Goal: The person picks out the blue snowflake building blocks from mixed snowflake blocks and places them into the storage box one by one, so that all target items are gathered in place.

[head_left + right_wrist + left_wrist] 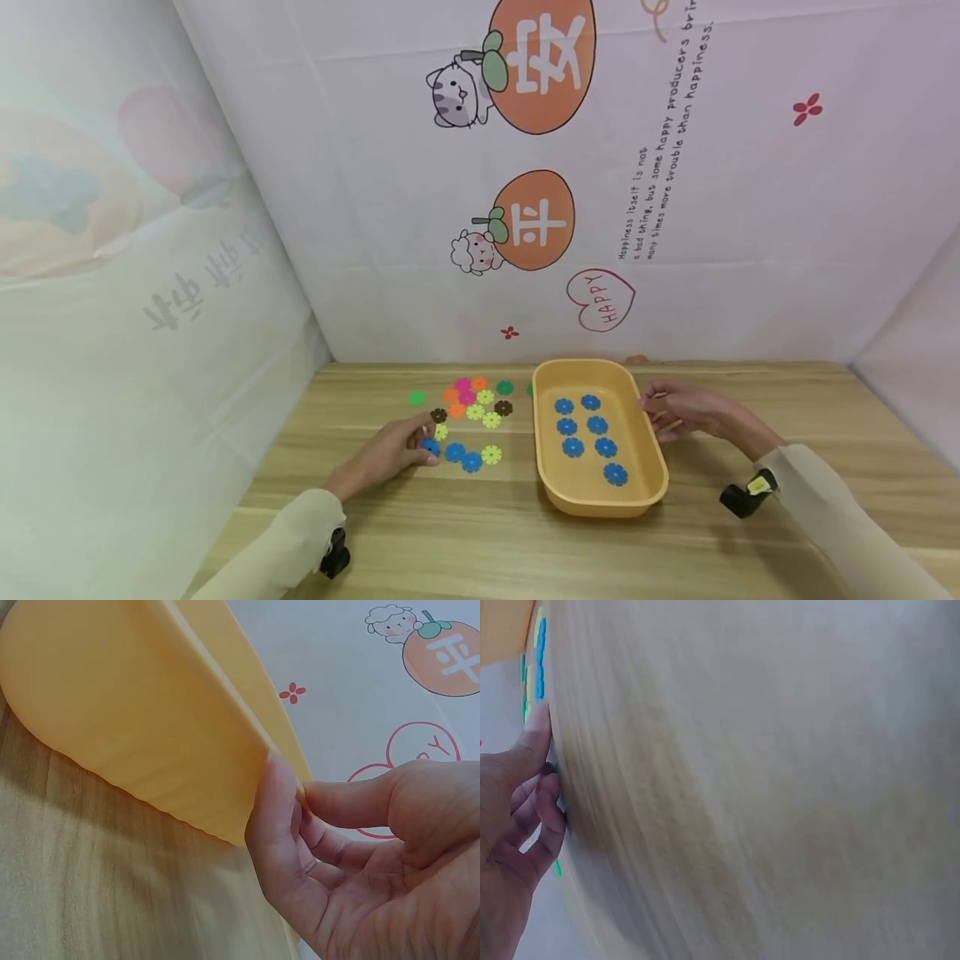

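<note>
My left hand (390, 450) reaches down to the table, its thumb and fingers closing round the edges of a blue snowflake disc (430, 447). In the left wrist view that disc is mostly hidden behind the fingers (551, 814). Close by lie two more blue discs (462, 456), a brown disc (438, 415) and yellow discs (491, 455). My right hand (686, 408) pinches the right rim of a yellow plastic tray (551, 492), thumb and forefinger on either side of it in the right wrist view. Several blue discs (573, 447) lie flat inside the tray, spaced apart.
Behind the left hand, orange discs (457, 411), pink discs (463, 385), green discs (505, 387) and another brown disc (503, 407) lie scattered. A printed white cloth (405, 317) hangs at the back edge of the wooden table (465, 542), with more cloth at both sides.
</note>
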Demonstrator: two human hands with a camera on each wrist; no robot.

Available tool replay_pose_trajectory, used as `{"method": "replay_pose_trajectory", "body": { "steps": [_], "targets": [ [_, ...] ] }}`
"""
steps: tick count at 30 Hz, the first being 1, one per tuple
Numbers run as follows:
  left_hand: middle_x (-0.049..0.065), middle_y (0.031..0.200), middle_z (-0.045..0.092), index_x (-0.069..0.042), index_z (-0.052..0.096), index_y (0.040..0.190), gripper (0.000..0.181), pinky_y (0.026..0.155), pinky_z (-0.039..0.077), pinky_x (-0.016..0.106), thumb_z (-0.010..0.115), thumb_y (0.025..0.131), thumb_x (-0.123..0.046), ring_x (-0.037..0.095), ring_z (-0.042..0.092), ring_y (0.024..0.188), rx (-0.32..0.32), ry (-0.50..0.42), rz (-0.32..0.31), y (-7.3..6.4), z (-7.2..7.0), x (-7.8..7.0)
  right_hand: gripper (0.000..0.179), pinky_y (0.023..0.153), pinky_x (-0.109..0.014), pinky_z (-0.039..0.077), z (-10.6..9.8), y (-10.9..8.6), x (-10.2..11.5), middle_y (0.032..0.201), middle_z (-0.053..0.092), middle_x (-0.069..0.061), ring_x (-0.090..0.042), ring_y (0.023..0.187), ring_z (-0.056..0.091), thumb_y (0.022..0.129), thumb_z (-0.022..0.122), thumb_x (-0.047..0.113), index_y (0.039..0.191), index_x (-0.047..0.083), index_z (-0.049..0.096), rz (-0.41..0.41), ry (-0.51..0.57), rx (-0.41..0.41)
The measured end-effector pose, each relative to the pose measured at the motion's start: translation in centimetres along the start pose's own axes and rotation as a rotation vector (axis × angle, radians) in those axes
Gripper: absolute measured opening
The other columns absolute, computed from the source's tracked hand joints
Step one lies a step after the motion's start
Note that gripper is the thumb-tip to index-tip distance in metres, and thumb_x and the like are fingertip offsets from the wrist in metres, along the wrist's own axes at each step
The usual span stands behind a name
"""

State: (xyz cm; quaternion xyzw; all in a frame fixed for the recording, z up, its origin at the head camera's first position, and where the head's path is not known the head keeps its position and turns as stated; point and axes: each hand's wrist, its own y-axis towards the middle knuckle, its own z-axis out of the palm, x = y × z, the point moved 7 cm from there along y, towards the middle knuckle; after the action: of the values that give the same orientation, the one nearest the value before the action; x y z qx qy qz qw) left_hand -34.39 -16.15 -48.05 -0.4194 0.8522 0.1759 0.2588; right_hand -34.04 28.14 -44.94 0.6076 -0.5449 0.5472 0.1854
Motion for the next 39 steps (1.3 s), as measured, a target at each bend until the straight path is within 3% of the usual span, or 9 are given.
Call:
{"method": "replay_pose_trajectory", "body": {
  "steps": [4, 9, 12, 19, 27, 33, 35, 39],
  "targets": [
    [0.000, 0.079, 0.065, -0.011, 0.067, 0.113, 0.016, 0.061, 0.054, 0.024, 0.073, 0.099, -0.017, 0.007, 0.058, 0.065, -0.025, -0.075, 0.030, 0.3, 0.0, -0.4, 0.021, 0.071, -0.030, 0.063, -0.1, -0.3, 0.1, 0.095, 0.067, -0.007, -0.015, 0.083, 0.069, 0.110, 0.052, 0.016, 0.117, -0.003, 0.053, -0.002, -0.008, -0.008],
    [0.014, 0.096, 0.071, 0.001, 0.069, 0.122, 0.021, 0.068, 0.063, 0.032, 0.065, 0.102, -0.004, 0.021, 0.072, 0.076, -0.048, -0.270, 0.002, 0.9, -0.3, -1.3, 0.022, 0.074, -0.033, 0.063, 0.0, -0.2, 0.1, 0.096, 0.068, -0.008, -0.017, 0.084, 0.070, 0.110, 0.053, 0.016, 0.117, -0.004, 0.054, -0.001, 0.004, -0.001],
    [0.016, 0.102, 0.071, 0.002, 0.068, 0.126, 0.024, 0.073, 0.065, 0.037, 0.064, 0.103, -0.001, 0.030, 0.074, 0.083, -0.087, -0.333, -0.017, 1.4, -1.0, -2.0, 0.021, 0.074, -0.034, 0.064, 0.0, -0.1, 0.1, 0.094, 0.068, -0.007, -0.017, 0.083, 0.070, 0.110, 0.053, 0.016, 0.116, -0.004, 0.054, 0.007, 0.011, 0.000],
    [0.016, 0.107, 0.073, 0.002, 0.068, 0.128, 0.027, 0.077, 0.064, 0.051, 0.066, 0.102, -0.006, 0.042, 0.073, 0.091, -0.150, -0.346, -0.022, 2.9, -2.6, -3.6, 0.019, 0.074, -0.034, 0.064, -0.3, 0.1, 0.1, 0.095, 0.068, -0.008, -0.017, 0.083, 0.070, 0.110, 0.053, 0.016, 0.115, -0.003, 0.054, 0.006, -0.001, -0.007],
    [0.011, 0.110, 0.074, -0.005, 0.071, 0.128, 0.027, 0.080, 0.063, 0.053, 0.070, 0.102, -0.013, 0.040, 0.070, 0.098, -0.149, -0.328, -0.027, 4.2, -3.0, -4.6, 0.019, 0.075, -0.034, 0.064, 0.0, -0.1, 0.1, 0.095, 0.068, -0.007, -0.017, 0.083, 0.070, 0.110, 0.053, 0.015, 0.115, -0.003, 0.055, 0.007, 0.018, 0.004],
    [0.006, 0.111, 0.073, -0.009, 0.071, 0.127, 0.030, 0.082, 0.062, 0.036, 0.075, 0.099, -0.017, 0.017, 0.069, 0.097, -0.138, -0.300, 0.014, 5.9, -3.2, -6.6, 0.018, 0.075, -0.034, 0.064, -0.1, 0.2, -0.2, 0.095, 0.068, -0.008, -0.017, 0.083, 0.070, 0.110, 0.054, 0.016, 0.115, -0.002, 0.055, 0.010, 0.015, 0.002],
    [0.006, 0.108, 0.073, -0.008, 0.072, 0.124, 0.028, 0.078, 0.062, 0.033, 0.075, 0.098, -0.018, 0.017, 0.070, 0.092, -0.118, -0.308, 0.041, 6.6, -3.2, -7.5, 0.019, 0.075, -0.034, 0.064, -0.1, 0.2, -0.2, 0.095, 0.068, -0.008, -0.017, 0.083, 0.071, 0.110, 0.054, 0.016, 0.115, -0.002, 0.055, 0.013, 0.014, 0.001],
    [0.008, 0.105, 0.073, -0.004, 0.073, 0.121, 0.026, 0.074, 0.063, 0.039, 0.075, 0.099, -0.017, 0.026, 0.071, 0.088, -0.070, -0.346, 0.080, 7.9, -2.7, -9.4, 0.019, 0.075, -0.034, 0.064, -0.1, 0.3, -0.3, 0.095, 0.068, -0.007, -0.017, 0.082, 0.070, 0.110, 0.054, 0.017, 0.115, -0.001, 0.054, 0.016, 0.015, -0.001]
  ]
}}
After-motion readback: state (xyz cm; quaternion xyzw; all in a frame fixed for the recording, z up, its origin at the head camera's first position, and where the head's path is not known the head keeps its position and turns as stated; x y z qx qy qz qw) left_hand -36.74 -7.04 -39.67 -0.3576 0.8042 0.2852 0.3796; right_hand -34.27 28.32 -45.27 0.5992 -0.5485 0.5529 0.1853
